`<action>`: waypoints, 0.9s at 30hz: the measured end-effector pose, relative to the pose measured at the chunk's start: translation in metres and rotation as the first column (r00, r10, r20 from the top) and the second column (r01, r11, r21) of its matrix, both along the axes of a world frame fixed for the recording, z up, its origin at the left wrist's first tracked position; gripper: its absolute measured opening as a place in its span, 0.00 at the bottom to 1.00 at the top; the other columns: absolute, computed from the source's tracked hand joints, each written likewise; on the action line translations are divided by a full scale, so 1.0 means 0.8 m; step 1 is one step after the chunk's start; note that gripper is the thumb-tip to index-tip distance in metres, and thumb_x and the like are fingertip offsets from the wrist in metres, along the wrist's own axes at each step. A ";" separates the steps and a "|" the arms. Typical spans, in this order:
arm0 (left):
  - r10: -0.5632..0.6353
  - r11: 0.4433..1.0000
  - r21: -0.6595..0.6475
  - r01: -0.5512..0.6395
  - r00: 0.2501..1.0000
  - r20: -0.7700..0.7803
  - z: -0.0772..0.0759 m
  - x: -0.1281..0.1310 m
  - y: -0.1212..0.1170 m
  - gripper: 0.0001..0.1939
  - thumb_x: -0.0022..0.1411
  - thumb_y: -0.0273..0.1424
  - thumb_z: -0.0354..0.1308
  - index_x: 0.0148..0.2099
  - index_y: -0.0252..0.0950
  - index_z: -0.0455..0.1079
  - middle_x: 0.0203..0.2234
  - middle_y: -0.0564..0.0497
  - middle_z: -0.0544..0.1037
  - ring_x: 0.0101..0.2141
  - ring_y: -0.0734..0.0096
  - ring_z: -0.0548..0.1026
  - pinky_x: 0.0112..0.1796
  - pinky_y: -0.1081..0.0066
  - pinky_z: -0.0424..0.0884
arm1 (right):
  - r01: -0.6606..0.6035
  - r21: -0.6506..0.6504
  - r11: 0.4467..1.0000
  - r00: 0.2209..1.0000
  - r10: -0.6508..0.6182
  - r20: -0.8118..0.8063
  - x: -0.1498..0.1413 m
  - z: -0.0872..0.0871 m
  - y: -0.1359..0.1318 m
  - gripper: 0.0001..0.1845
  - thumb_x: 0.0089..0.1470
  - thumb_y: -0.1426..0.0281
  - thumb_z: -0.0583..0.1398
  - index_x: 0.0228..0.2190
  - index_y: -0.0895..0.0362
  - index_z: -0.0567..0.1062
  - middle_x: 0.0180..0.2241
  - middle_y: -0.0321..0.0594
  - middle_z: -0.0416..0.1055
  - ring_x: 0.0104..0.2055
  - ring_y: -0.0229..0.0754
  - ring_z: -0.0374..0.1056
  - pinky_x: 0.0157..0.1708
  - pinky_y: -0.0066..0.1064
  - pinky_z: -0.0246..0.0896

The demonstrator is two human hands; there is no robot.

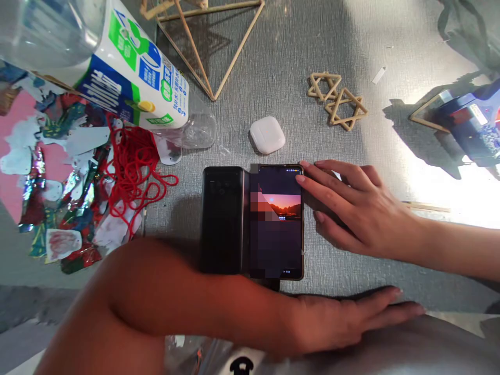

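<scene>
A smartphone (289, 239) lies face up on the table, its lit screen showing an orange sunset scene; part of the screen is blurred out. Fingertips of my right hand (357, 208) rest at the phone's upper right edge, the fingers spread and not wrapped round it. Directly left of the phone is a black power bank (222, 219). My left forearm crosses in front of both, and my left hand (332, 320) lies at the table's near edge with its fingers stretched out, holding nothing. Above the phone sits a white earbud case (267, 135).
A large labelled plastic bottle (136, 67) lies at upper left beside tangled red yarn (135, 172) and a heap of foil and paper scraps (66, 198). A wooden stick frame (238, 49) stands at the back. Two small stick stars (347, 109) and a dark blue box (469, 122) are rightward.
</scene>
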State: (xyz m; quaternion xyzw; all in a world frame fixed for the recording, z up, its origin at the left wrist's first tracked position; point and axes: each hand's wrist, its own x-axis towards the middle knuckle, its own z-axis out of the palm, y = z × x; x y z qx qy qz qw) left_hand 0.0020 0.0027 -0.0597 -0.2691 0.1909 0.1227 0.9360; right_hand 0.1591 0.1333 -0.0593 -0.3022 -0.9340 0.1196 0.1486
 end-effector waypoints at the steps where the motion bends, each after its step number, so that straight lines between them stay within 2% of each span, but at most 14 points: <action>1: 0.013 0.979 0.201 -0.011 1.000 -0.010 -0.002 0.000 -0.001 0.24 0.43 0.21 0.55 0.30 0.57 0.83 0.49 0.59 0.89 0.73 0.64 0.68 0.71 0.56 0.70 | 0.002 -0.002 1.000 1.000 -0.002 -0.002 0.000 0.000 0.000 0.38 0.72 0.67 0.56 0.77 0.59 0.56 0.77 0.49 0.61 0.73 0.62 0.62 0.60 0.55 0.64; 5: 0.083 0.786 0.610 -0.100 0.995 0.055 -0.011 -0.001 -0.008 0.41 0.35 0.16 0.53 0.44 0.66 0.82 0.59 0.76 0.81 0.77 0.70 0.58 0.81 0.61 0.36 | 0.002 0.008 1.000 1.000 -0.002 0.004 0.000 0.000 0.000 0.36 0.72 0.67 0.56 0.76 0.61 0.58 0.77 0.50 0.60 0.73 0.62 0.62 0.59 0.54 0.65; 9: 0.019 0.928 0.372 -0.038 0.998 0.055 -0.013 -0.002 -0.012 0.31 0.44 0.16 0.53 0.39 0.54 0.85 0.60 0.64 0.83 0.75 0.73 0.63 0.79 0.66 0.43 | -0.003 0.018 1.000 1.000 0.003 0.006 0.000 0.001 0.000 0.34 0.72 0.67 0.56 0.74 0.63 0.61 0.77 0.50 0.61 0.72 0.62 0.63 0.59 0.54 0.65; 14: 0.071 0.817 0.572 -0.072 0.997 0.025 -0.006 -0.002 -0.010 0.39 0.36 0.16 0.54 0.43 0.63 0.83 0.59 0.71 0.82 0.76 0.63 0.61 0.81 0.58 0.36 | 0.001 0.005 1.000 1.000 -0.001 0.002 0.000 0.001 0.000 0.36 0.72 0.67 0.56 0.75 0.62 0.59 0.77 0.51 0.61 0.73 0.62 0.62 0.59 0.55 0.64; 17: 0.038 0.998 -0.060 -0.031 0.994 0.107 -0.003 0.000 -0.007 0.36 0.48 0.18 0.49 0.53 0.52 0.83 0.65 0.59 0.80 0.75 0.72 0.62 0.77 0.65 0.55 | 0.001 0.012 1.000 1.000 -0.001 0.007 0.000 0.001 0.000 0.35 0.72 0.67 0.56 0.75 0.62 0.60 0.77 0.50 0.61 0.73 0.62 0.62 0.59 0.54 0.65; 18: 0.119 0.862 -0.506 -0.034 0.983 0.138 -0.003 0.000 -0.006 0.39 0.54 0.19 0.44 0.62 0.47 0.78 0.71 0.54 0.74 0.75 0.72 0.61 0.74 0.64 0.62 | 0.002 0.016 1.000 1.000 -0.002 0.008 0.000 0.001 0.000 0.34 0.72 0.67 0.56 0.74 0.63 0.61 0.76 0.50 0.61 0.73 0.62 0.62 0.59 0.54 0.65; 19: 0.228 0.509 -0.860 -0.035 0.969 0.096 -0.003 0.001 -0.006 0.43 0.58 0.19 0.37 0.72 0.46 0.67 0.77 0.51 0.65 0.76 0.68 0.59 0.73 0.58 0.67 | 0.001 0.018 1.000 1.000 -0.001 0.009 -0.001 0.001 0.000 0.34 0.72 0.67 0.56 0.74 0.63 0.61 0.76 0.50 0.61 0.73 0.61 0.62 0.59 0.54 0.65; 20: 0.303 0.132 -0.991 -0.031 0.953 0.011 -0.003 0.001 -0.006 0.46 0.60 0.20 0.30 0.77 0.47 0.56 0.81 0.51 0.56 0.77 0.61 0.57 0.71 0.49 0.71 | 0.001 0.021 1.000 1.000 -0.001 0.011 -0.001 0.001 0.000 0.34 0.72 0.67 0.55 0.74 0.63 0.61 0.76 0.50 0.61 0.73 0.61 0.62 0.59 0.54 0.65; 21: 0.322 -0.060 -0.998 -0.023 0.946 -0.041 -0.003 0.001 -0.006 0.47 0.60 0.20 0.27 0.79 0.49 0.51 0.82 0.51 0.52 0.77 0.57 0.56 0.69 0.43 0.74 | 0.000 0.023 1.000 1.000 0.000 0.012 -0.001 0.001 0.000 0.34 0.73 0.66 0.55 0.74 0.63 0.61 0.76 0.50 0.61 0.72 0.61 0.63 0.59 0.53 0.64; 22: 0.305 -0.007 -1.000 -0.025 0.952 -0.026 -0.003 0.001 -0.007 0.46 0.60 0.20 0.29 0.77 0.50 0.56 0.81 0.50 0.55 0.77 0.56 0.57 0.68 0.43 0.75 | 0.000 0.025 1.000 1.000 0.000 0.012 -0.001 0.001 0.001 0.34 0.73 0.66 0.55 0.74 0.63 0.62 0.76 0.50 0.61 0.72 0.61 0.63 0.59 0.53 0.64; 24: 0.154 0.677 -0.735 -0.035 0.984 0.094 -0.002 0.001 -0.007 0.38 0.57 0.20 0.42 0.62 0.48 0.78 0.72 0.50 0.74 0.75 0.63 0.63 0.70 0.53 0.73 | 0.001 0.026 1.000 1.000 -0.001 0.013 -0.001 0.001 0.001 0.33 0.73 0.66 0.55 0.74 0.63 0.62 0.76 0.49 0.61 0.72 0.61 0.63 0.59 0.53 0.64; 25: 0.066 0.945 -0.325 -0.033 0.994 0.089 -0.001 0.001 -0.007 0.34 0.51 0.19 0.48 0.52 0.50 0.84 0.65 0.54 0.81 0.74 0.65 0.66 0.73 0.57 0.69 | 0.002 0.025 1.000 1.000 -0.002 0.013 -0.001 0.001 0.001 0.33 0.73 0.66 0.55 0.74 0.62 0.61 0.77 0.49 0.61 0.72 0.60 0.63 0.59 0.53 0.64; 26: 0.036 0.994 0.102 -0.040 0.998 0.046 -0.001 0.000 -0.006 0.33 0.45 0.18 0.52 0.44 0.54 0.85 0.59 0.60 0.85 0.74 0.66 0.66 0.76 0.57 0.61 | 0.003 0.022 1.000 1.000 -0.003 0.011 -0.001 0.001 0.001 0.34 0.73 0.66 0.55 0.74 0.62 0.61 0.77 0.49 0.61 0.72 0.60 0.63 0.59 0.52 0.64; 27: 0.051 0.912 0.408 -0.050 0.999 0.009 0.000 0.000 -0.004 0.34 0.40 0.18 0.53 0.41 0.59 0.84 0.55 0.67 0.85 0.74 0.65 0.66 0.80 0.57 0.51 | 0.002 0.019 1.000 1.000 -0.002 0.009 -0.001 0.001 0.001 0.34 0.73 0.66 0.55 0.75 0.61 0.60 0.77 0.49 0.61 0.72 0.61 0.63 0.59 0.52 0.64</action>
